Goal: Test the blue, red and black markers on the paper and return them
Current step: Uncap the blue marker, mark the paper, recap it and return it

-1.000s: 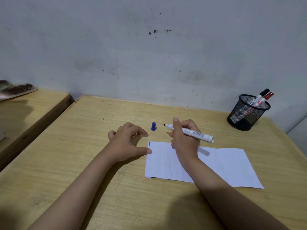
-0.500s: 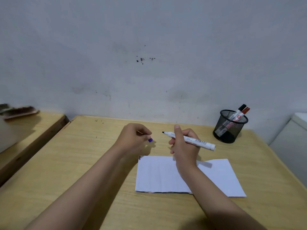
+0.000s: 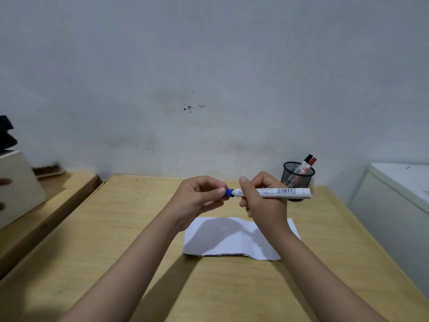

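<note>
My right hand point(image 3: 262, 201) grips the white barrel of the blue marker point(image 3: 285, 193), held level above the table. My left hand point(image 3: 197, 198) pinches the blue cap point(image 3: 229, 192), which sits over the marker's tip. Below both hands lies the white paper point(image 3: 229, 240) on the wooden table point(image 3: 116, 240); any ink mark on it is hidden by shadow and my arms. The red marker point(image 3: 311, 162) and the black marker point(image 3: 307, 159) stand in a black mesh pen cup point(image 3: 297, 177) at the table's back right.
A grey wall runs behind the table. A lower wooden bench point(image 3: 58, 196) stands to the left with a white box point(image 3: 16, 187) and a brush on it. A white cabinet point(image 3: 399, 201) stands close to the table's right edge.
My left hand picked the blue cap off the table and brought it onto the marker's tip. Both hands rose above the paper. The view tilted up and back.
</note>
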`<state>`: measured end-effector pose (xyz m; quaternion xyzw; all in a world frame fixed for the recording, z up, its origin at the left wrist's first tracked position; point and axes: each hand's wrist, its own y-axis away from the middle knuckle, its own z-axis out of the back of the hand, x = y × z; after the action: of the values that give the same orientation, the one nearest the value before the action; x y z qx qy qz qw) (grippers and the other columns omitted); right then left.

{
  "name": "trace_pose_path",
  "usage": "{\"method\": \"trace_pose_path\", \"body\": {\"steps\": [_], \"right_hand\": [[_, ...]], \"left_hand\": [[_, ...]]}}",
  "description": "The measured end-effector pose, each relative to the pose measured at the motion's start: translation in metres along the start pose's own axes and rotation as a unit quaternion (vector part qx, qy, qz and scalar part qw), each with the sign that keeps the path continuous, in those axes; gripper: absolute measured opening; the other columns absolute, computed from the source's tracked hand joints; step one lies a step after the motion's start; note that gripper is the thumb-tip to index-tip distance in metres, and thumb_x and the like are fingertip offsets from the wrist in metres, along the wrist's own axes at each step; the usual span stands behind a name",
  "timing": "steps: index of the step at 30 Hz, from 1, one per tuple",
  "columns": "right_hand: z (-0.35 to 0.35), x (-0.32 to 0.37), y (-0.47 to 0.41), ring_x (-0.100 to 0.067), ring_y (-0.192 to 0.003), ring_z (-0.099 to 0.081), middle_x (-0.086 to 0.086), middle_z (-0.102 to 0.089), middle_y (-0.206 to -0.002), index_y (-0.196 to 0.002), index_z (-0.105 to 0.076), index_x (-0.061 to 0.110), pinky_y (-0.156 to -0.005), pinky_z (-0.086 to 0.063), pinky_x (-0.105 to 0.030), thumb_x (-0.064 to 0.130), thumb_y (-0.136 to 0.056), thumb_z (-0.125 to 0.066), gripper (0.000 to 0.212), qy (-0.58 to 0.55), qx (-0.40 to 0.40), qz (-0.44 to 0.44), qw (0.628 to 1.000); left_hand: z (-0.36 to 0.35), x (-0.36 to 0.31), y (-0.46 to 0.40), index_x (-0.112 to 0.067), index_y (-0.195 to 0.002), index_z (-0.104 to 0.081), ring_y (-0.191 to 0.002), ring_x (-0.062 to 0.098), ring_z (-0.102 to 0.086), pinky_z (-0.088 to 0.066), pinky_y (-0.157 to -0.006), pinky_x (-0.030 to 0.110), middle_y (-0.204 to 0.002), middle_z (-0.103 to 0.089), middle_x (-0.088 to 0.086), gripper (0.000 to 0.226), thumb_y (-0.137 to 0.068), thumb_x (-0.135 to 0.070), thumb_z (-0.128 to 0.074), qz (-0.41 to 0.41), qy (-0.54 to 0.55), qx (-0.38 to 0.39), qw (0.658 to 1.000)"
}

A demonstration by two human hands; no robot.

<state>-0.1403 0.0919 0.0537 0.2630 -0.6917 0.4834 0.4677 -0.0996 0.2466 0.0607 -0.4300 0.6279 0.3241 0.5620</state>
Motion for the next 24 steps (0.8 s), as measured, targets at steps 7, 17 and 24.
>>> {"method": "trace_pose_path", "body": {"steps": [7, 17, 24], "right_hand": [[0.013, 0.029, 0.011, -0.014, -0.037, -0.049, -0.008, -0.048, -0.044, -0.055, -0.043, 0.015, -0.040, -0.034, -0.021, 0.008, -0.084, -0.066, 0.037, -0.035, 0.016, 0.027, 0.999], [0.026, 0.045, 0.003, -0.017, -0.032, -0.044, -0.002, -0.060, -0.046, -0.067, -0.059, 0.009, -0.042, -0.043, -0.029, 0.068, -0.062, -0.064, 0.060, 0.048, 0.081, -0.174, 0.980], [0.069, 0.029, -0.013, -0.013, -0.062, -0.057, 0.003, -0.064, -0.072, -0.081, -0.065, 0.015, -0.060, -0.043, -0.016, 0.027, -0.066, -0.084, 0.027, 0.291, 0.031, 0.166, 0.942]], "left_hand": [[-0.028, -0.015, 0.023, -0.006, -0.077, -0.067, -0.065, 0.013, -0.068, -0.059, -0.075, 0.027, -0.067, -0.071, 0.004, 0.011, -0.067, -0.011, -0.069, -0.025, 0.056, 0.014, 0.998], [-0.057, -0.017, 0.026, -0.003, -0.079, -0.070, -0.071, 0.020, -0.068, -0.059, -0.078, 0.029, -0.071, -0.071, 0.007, 0.003, -0.077, -0.001, -0.069, -0.096, 0.029, -0.119, 0.988], [-0.068, -0.011, 0.004, -0.013, -0.075, -0.069, -0.063, 0.010, -0.062, -0.047, -0.055, 0.013, -0.072, -0.071, 0.005, 0.006, -0.072, -0.012, -0.075, -0.167, -0.176, -0.223, 0.944]]}}
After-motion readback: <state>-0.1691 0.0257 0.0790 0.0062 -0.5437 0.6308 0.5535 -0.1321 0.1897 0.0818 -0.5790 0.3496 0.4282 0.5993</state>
